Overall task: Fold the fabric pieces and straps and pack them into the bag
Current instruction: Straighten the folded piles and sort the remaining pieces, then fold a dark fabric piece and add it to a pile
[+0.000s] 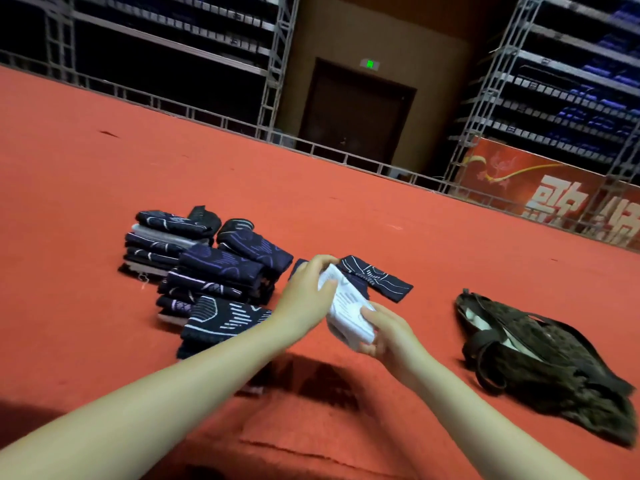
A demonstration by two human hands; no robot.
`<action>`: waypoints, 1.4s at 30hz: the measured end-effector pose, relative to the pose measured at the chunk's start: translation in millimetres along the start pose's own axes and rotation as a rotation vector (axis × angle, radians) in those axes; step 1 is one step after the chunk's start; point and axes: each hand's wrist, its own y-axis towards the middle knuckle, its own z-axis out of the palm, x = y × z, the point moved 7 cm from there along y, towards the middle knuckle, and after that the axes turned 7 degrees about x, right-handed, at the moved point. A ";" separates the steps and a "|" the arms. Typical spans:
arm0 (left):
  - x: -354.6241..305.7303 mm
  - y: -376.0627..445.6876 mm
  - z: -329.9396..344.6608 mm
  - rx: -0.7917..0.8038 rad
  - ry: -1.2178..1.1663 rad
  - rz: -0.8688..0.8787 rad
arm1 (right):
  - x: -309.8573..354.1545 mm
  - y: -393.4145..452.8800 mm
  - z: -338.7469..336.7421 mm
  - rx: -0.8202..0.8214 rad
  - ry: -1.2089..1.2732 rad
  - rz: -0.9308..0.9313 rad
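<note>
Your left hand and right hand both gripped a soft white folded fabric piece above the red carpet, the limp dark bag lying well apart.

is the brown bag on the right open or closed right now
Open. The brown bag lies flat on the red carpet with its mouth gaping, pale lining or contents showing inside. How full it is, I cannot tell.
</note>
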 end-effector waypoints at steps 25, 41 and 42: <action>14.0 -47.9 -77.6 -0.041 0.663 -0.020 | -9.6 14.1 47.0 -0.159 -0.690 -0.193; 105.3 26.8 111.5 0.084 0.544 -0.350 | -52.1 72.8 -102.6 -0.345 -1.117 -0.077; 107.8 32.9 112.4 0.070 0.536 -0.349 | -50.8 84.9 -105.1 -0.329 -1.153 -0.086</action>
